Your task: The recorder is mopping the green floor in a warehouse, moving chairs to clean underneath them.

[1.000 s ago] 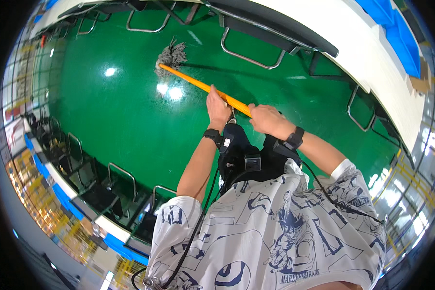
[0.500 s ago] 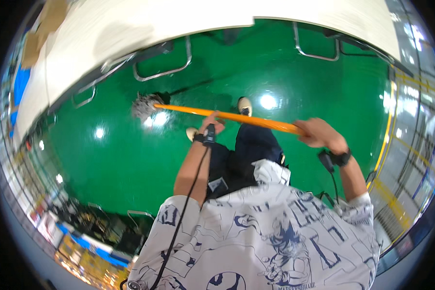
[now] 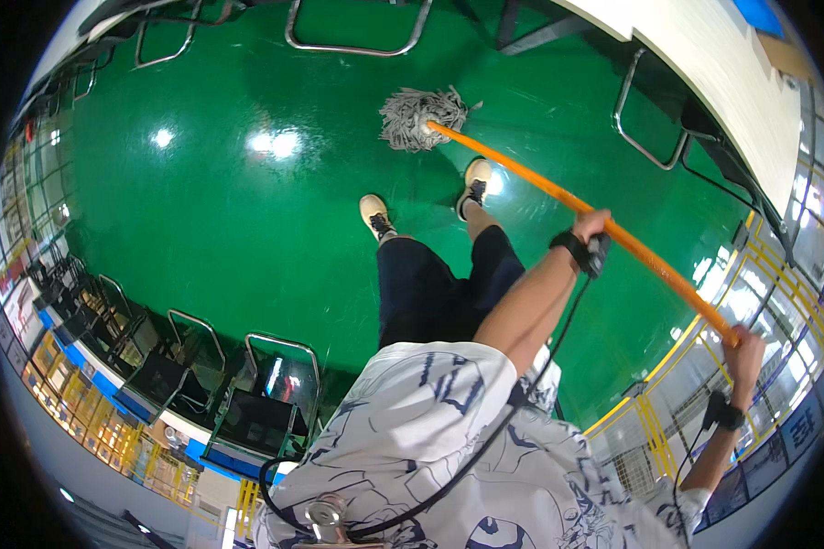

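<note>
A mop (image 3: 540, 182) with an orange pole slants from the upper middle down to the right. Its grey string head (image 3: 416, 119) lies spread on the green floor, a little beyond my feet. My left hand (image 3: 592, 225) is closed around the middle of the pole, crossing in front of my body. Close to the pole's upper end, my right hand (image 3: 744, 355) grips it farther out to the right. A dark band with a small device and a cable sits on each wrist.
A long pale table (image 3: 705, 82) runs along the far right, with metal-framed chair legs (image 3: 650, 119) beneath it. Several black chairs (image 3: 256, 412) line the lower left. Yellow railings (image 3: 655, 430) stand at the right. My shoes (image 3: 375, 216) are planted on the glossy floor.
The mop head has moved right and away from me, and the pole now slants down to the right. Both hands have shifted right with it. My view has turned too.
</note>
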Tool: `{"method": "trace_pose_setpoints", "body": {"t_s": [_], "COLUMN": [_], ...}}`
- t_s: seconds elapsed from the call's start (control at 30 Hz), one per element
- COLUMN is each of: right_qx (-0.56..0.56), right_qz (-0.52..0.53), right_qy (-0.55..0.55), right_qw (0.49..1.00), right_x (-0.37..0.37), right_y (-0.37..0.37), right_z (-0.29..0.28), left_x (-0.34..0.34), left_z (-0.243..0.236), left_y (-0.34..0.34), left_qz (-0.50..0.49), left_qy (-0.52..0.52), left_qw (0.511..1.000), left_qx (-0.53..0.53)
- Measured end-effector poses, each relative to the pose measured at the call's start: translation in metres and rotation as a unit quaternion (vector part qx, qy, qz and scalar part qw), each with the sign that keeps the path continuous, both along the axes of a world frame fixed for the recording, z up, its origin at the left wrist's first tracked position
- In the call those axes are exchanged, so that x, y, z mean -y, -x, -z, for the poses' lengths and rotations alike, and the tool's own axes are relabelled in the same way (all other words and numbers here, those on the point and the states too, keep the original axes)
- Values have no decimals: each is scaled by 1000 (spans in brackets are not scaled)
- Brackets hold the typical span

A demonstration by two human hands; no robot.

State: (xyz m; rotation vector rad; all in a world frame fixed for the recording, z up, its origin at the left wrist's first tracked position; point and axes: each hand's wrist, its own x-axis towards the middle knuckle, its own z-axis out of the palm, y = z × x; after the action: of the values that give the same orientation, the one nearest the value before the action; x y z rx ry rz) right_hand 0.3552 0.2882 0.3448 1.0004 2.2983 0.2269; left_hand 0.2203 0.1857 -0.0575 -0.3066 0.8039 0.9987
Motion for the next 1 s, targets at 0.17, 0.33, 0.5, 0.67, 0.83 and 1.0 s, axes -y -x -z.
{"method": "trace_pose_setpoints", "body": {"t_s": [0.17, 0.33, 0.5, 0.67, 0.83, 1.0], "right_qx": [-68, -107, -199, -229, -264, -214], "right_qz": [-190, -269, -306, -239, -247, -153], "right_qy": [-82, -38, 100, 385, 370, 365], "right_qw": [976, 956, 926, 861, 856, 893], "right_x": [54, 182, 367, 443, 375, 191], "right_y": [169, 286, 345, 324, 262, 78], "right_z": [10, 70, 169, 202, 189, 196], "left_x": [98, 255, 456, 526, 485, 309], "left_z": [-38, -11, 47, 0, -14, 13], "left_y": [182, 301, 356, 337, 276, 120], "left_qz": [-127, -238, -590, -542, -376, -366], "left_qy": [-59, 181, 150, 263, 258, 18], "left_qw": [988, 940, 774, 770, 853, 911], "left_qx": [-58, -165, -174, -209, -252, -191]}}
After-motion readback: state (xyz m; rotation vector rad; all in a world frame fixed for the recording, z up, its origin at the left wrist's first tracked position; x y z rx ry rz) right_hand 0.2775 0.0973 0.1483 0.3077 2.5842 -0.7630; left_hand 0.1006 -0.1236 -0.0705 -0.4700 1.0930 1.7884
